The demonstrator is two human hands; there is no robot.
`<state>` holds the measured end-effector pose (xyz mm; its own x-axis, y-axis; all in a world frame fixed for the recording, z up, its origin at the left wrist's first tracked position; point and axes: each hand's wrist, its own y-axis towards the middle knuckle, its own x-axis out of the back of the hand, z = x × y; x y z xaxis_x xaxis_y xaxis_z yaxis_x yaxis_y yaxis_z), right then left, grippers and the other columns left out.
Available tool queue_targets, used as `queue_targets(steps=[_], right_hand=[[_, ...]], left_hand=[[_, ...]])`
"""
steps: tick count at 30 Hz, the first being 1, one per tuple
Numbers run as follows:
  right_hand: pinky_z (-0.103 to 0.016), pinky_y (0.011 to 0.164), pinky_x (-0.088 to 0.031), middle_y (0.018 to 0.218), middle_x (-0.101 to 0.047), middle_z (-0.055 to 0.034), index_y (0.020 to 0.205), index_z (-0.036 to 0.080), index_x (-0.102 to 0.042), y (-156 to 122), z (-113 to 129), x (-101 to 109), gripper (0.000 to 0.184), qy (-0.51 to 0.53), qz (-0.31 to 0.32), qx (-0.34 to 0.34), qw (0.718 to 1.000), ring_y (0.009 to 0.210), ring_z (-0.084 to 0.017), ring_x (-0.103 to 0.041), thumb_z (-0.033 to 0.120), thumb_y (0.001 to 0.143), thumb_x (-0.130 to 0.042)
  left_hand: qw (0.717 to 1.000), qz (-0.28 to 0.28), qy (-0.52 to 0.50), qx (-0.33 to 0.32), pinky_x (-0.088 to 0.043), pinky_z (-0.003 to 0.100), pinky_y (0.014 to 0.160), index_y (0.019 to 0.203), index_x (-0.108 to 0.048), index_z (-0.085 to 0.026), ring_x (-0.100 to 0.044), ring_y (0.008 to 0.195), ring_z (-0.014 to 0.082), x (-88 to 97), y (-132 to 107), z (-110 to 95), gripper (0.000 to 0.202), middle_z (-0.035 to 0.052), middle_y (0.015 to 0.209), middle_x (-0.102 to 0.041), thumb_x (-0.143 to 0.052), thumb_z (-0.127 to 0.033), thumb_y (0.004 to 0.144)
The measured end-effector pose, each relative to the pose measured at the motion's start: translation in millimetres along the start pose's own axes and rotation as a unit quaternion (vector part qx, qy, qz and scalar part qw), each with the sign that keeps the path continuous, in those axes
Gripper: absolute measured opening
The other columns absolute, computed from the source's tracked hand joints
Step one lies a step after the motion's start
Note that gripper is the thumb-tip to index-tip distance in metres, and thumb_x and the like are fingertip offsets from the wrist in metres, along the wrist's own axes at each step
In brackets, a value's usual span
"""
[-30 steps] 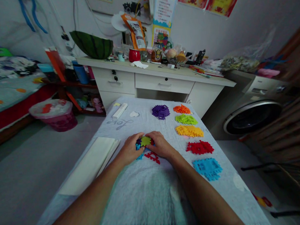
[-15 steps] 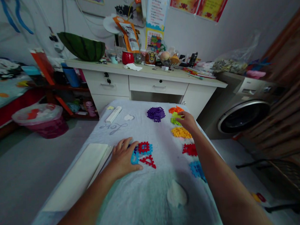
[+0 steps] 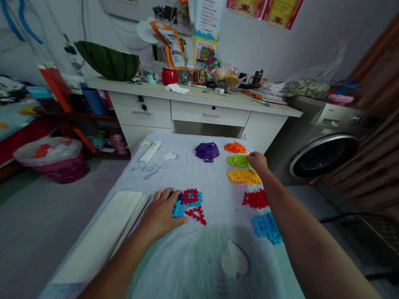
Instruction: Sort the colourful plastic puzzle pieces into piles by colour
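Green plastic pieces (image 3: 238,161) lie far right on the table (image 3: 197,263). The right hand (image 3: 259,162) touches their edge, fingers curled, hold unclear. The left hand (image 3: 160,212) lies flat, fingers spread, against the joined pieces (image 3: 190,198) nearer. Best to lift one piece cleanly.

Left hand (image 3: 160,212) lies flat, palm down; right hand (image 3: 259,162) reaches far forward.

Right hand (image 3: 258,162) touches green pieces (image 3: 238,161).
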<state>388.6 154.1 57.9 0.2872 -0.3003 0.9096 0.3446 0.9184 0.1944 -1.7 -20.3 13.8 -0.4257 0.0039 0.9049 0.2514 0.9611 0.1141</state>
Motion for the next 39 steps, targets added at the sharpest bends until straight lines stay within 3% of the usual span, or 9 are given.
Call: queue_targets(steps=[6,12,16,19,21,26,29,33,39], right_hand=[[-0.031,0.084,-0.047,0.103,-0.071,-0.0134,0.101,0.013,-0.071,-12.8,0.5,8.5,0.031,0.064,-0.031,0.015,0.997,0.093,-0.023,-0.065,0.033,0.085,-0.053],[-0.03,0.084,-0.047,0.107,-0.07,-0.0112,0.108,0.013,-0.068,-30.1,17.5,12.4,0.031,0.066,-0.011,0.033,0.997,0.092,-0.02,-0.064,0.022,0.083,-0.052],[-0.028,0.083,-0.046,0.1,-0.071,-0.0071,0.101,0.014,-0.069,-63.2,50.9,7.5,0.024,0.068,0.087,0.177,0.978,0.089,-0.017,-0.064,0.018,0.083,-0.054],[-0.026,0.079,-0.048,0.105,-0.07,-0.0055,0.106,0.016,-0.067,-100.2,79.7,1.7,0.025,0.092,0.245,0.31,0.914,0.089,-0.015,-0.064,0.021,0.082,-0.061],[-0.028,0.083,-0.048,0.113,-0.068,-0.0077,0.113,0.017,-0.065,-123.9,95.4,-3.7,0.035,0.088,0.303,0.36,0.878,0.095,-0.017,-0.064,0.025,0.08,-0.067],[-0.036,0.089,-0.045,0.109,-0.066,-0.0121,0.114,0.014,-0.064,-157.2,113.9,-20.1,0.046,0.043,0.263,0.431,0.862,0.1,-0.024,-0.06,0.025,0.071,-0.075],[-0.034,0.087,-0.045,0.105,-0.065,-0.0108,0.114,0.014,-0.063,-162.0,113.2,-19.8,0.042,0.048,0.251,0.432,0.865,0.095,-0.022,-0.06,0.017,0.072,-0.07],[-0.035,0.092,-0.046,0.115,-0.064,-0.0127,0.12,0.013,-0.06,-160.1,97.4,-0.2,0.047,0.076,0.239,0.403,0.88,0.101,-0.021,-0.061,0.011,0.074,-0.065],[-0.038,0.103,-0.043,0.126,-0.062,-0.0101,0.123,0.018,-0.06,-139.0,30.7,43.5,0.049,0.036,0.174,0.293,0.939,0.117,-0.023,-0.058,0.009,0.075,-0.063]], left_hand=[[0.995,-0.038,-0.076,-0.062,-0.04,0.043,0.101,0.127,-0.055,-0.024,-0.05,0.116,0.0287,-11.7,6.8,0.4,0.059,0.0086,0.129,-0.056,-0.07,-0.035,0.071],[0.992,-0.053,-0.094,-0.061,-0.04,0.044,0.102,0.124,-0.055,-0.02,-0.051,0.117,0.0294,-12.8,11.1,-1.8,0.056,0.0102,0.128,-0.057,-0.071,-0.034,0.071],[0.989,-0.06,-0.121,-0.055,-0.039,0.044,0.106,0.124,-0.054,-0.019,-0.05,0.121,0.0284,-11.5,12.8,-4.2,0.055,0.0109,0.129,-0.056,-0.069,-0.029,0.072],[0.987,-0.068,-0.137,-0.053,-0.039,0.043,0.106,0.125,-0.053,-0.02,-0.05,0.122,0.0273,-12.1,13.7,-3.9,0.056,0.0104,0.13,-0.055,-0.067,-0.025,0.071],[0.986,-0.072,-0.141,-0.05,-0.04,0.044,0.105,0.126,-0.052,-0.021,-0.05,0.121,0.0271,-12.2,14.2,-2.3,0.057,0.0098,0.13,-0.055,-0.067,-0.024,0.071],[0.99,-0.071,-0.116,-0.048,-0.04,0.044,0.105,0.125,-0.053,-0.02,-0.052,0.12,0.0287,-10.0,14.6,3.8,0.059,0.0103,0.129,-0.057,-0.068,-0.025,0.068],[0.993,-0.062,-0.096,-0.031,-0.039,0.044,0.104,0.126,-0.053,-0.02,-0.052,0.117,0.0294,-7.6,14.2,4.8,0.061,0.0108,0.127,-0.059,-0.069,-0.028,0.068],[0.995,-0.041,-0.091,-0.022,-0.039,0.044,0.103,0.127,-0.053,-0.02,-0.053,0.116,0.0293,-7.0,13.3,4.4,0.06,0.0097,0.127,-0.061,-0.068,-0.029,0.069],[0.995,-0.045,-0.088,-0.03,-0.04,0.043,0.101,0.128,-0.054,-0.02,-0.053,0.114,0.0293,-10.7,12.9,5.6,0.058,0.0088,0.127,-0.061,-0.065,-0.029,0.071]])
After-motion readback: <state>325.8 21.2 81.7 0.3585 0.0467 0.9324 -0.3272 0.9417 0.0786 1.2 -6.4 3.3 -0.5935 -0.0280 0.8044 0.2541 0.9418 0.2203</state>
